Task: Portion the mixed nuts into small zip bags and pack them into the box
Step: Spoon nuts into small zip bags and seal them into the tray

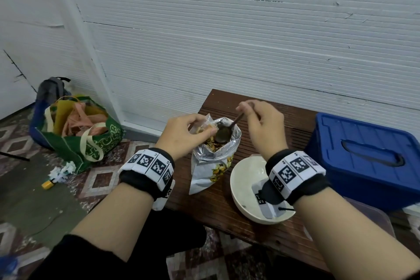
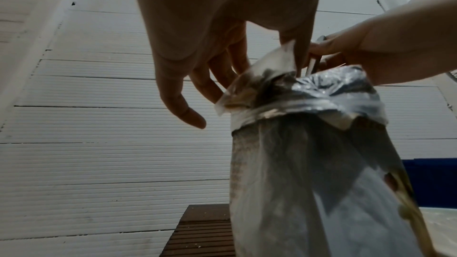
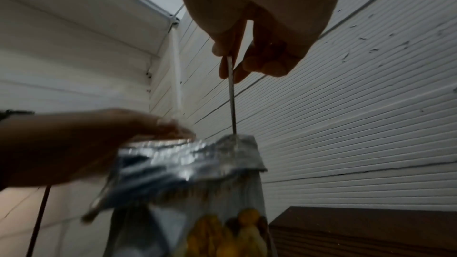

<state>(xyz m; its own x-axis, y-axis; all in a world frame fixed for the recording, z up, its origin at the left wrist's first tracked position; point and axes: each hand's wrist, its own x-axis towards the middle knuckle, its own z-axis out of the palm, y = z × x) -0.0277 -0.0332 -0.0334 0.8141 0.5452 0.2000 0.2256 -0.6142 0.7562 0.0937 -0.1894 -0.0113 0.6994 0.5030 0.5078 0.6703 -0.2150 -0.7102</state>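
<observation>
A foil nut bag (image 1: 211, 161) stands open on the brown table (image 1: 227, 216), with mixed nuts (image 1: 210, 143) showing in its mouth. My left hand (image 1: 181, 134) pinches a small clear zip bag (image 1: 204, 124) at the mouth's left rim; the left wrist view shows the zip bag (image 2: 259, 77) against the foil bag (image 2: 309, 163). My right hand (image 1: 261, 125) grips a metal spoon (image 1: 223, 133) by its handle, the bowl down inside the foil bag. In the right wrist view the spoon handle (image 3: 231, 89) drops from my right hand (image 3: 252, 60) into the foil bag (image 3: 197, 173).
A white bowl (image 1: 245, 186) sits on the table near my right wrist. A blue lidded box (image 1: 363, 157) stands at the right. On the floor at the left are a green tote (image 1: 79, 134), crumpled paper (image 1: 62, 171) and a grey backpack (image 1: 51, 88). A white ribbed wall is behind.
</observation>
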